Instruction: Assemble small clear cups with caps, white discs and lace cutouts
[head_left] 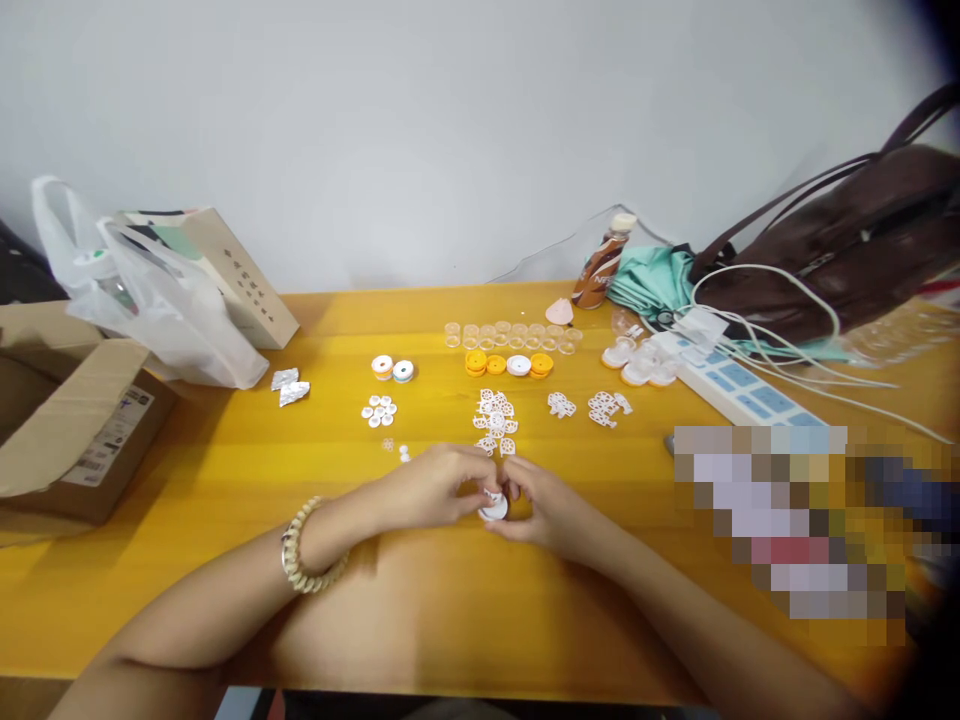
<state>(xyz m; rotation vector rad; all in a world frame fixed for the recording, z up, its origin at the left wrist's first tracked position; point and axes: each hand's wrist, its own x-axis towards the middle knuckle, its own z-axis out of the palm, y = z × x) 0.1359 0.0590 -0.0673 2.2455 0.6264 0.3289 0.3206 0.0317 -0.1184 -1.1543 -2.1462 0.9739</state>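
Observation:
At the middle of the table, a small white round piece (493, 510) is pinched between both hands just above the wood. My left hand (442, 487) closes on its left side with thumb and fingertips; a coiled band circles that wrist. From the right, my right hand (544, 508) grips the same piece, its fingers curled. Fingertips cover part of its top. Just beyond lie several white openwork plastic parts (495, 420). Small white discs (379, 411) form a cluster farther left, with two tiny white pieces (404, 453) close to my left hand.
Behind stand yellow and white round cases (496, 365), clear cups (514, 337) in rows, and two white spools (393, 369). A bottle (604, 262), power strip (742, 380), cables and a brown bag (840, 240) occupy the right. A cardboard box (82, 430) and plastic bag (172, 320) sit left.

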